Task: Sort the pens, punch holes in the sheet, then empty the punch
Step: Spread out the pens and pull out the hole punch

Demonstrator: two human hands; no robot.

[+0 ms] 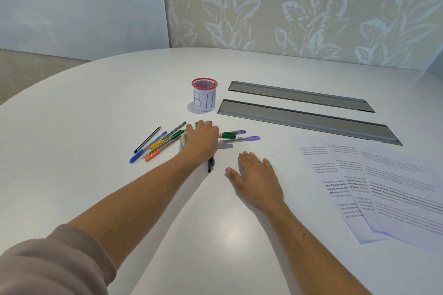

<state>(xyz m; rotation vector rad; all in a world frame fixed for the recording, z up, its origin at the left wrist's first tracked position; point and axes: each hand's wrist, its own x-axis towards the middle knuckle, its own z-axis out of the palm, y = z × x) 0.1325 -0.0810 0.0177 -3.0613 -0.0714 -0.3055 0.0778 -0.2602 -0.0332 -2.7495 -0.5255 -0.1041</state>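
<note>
A scatter of coloured pens (pixel 155 145) lies on the white table (pixel 119 93), with more pens (pixel 239 137) to the right of my left hand. My left hand (pixel 201 139) rests palm down on the middle of the pile, fingers curled over a green pen and covering something white; a dark pen (pixel 211 164) sticks out below the wrist. Whether it grips any pen I cannot tell. My right hand (pixel 256 177) lies flat and open on the bare table, holding nothing. Printed sheets (pixel 383 189) lie overlapped at the right. No hole punch is visible.
A red mesh cup (pixel 204 94) wrapped in paper lettered "BIN" stands behind the pens. Two grey metal cable-slot covers (pixel 306 117) are set into the table at the back right. A leaf-patterned upholstered backrest (pixel 299 7) rises behind the table's far edge.
</note>
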